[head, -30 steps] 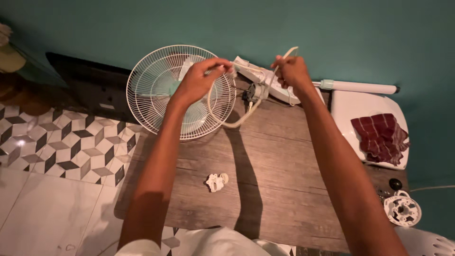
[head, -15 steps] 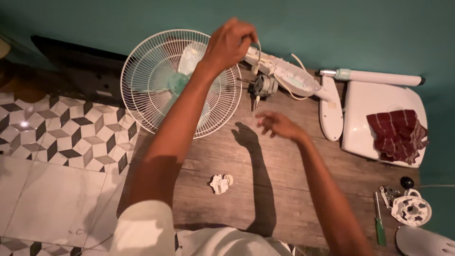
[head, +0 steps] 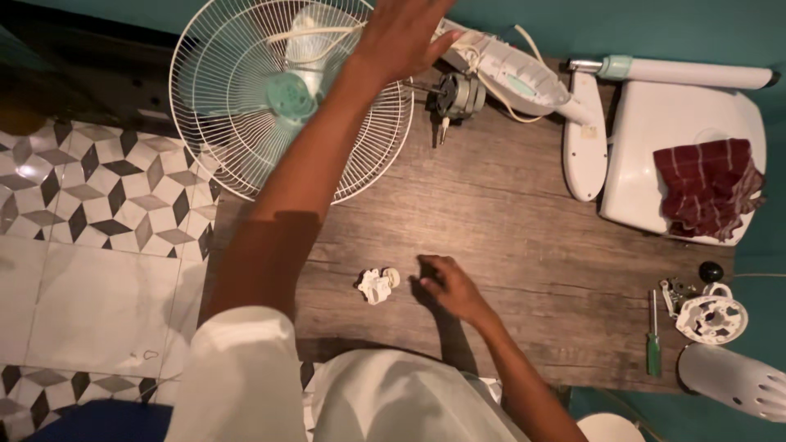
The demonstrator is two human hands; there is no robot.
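Note:
My left hand (head: 401,37) reaches far over the white fan grille (head: 246,155), fingers spread, palm down above the white motor housing (head: 508,78); it holds nothing. A pale cord (head: 315,37) lies across the grille beside the teal fan hub (head: 286,96). The bare fan motor (head: 454,94) sits just right of that hand. My right hand (head: 446,288) rests on the wooden table (head: 524,221), fingertips down, right beside a small white plastic part (head: 377,285) without gripping it.
A white fan base (head: 655,131) carries a dark red cloth (head: 708,187), with a white pole (head: 679,72) behind it. At the right edge lie a green screwdriver (head: 652,336), a black knob (head: 711,271), a white round part (head: 711,317) and a white slotted cover (head: 733,381). Patterned floor tiles (head: 90,196) lie to the left.
My left hand has let the cord go and stretched further over the fan. My right hand came down the table to the small white part. The view has shifted closer.

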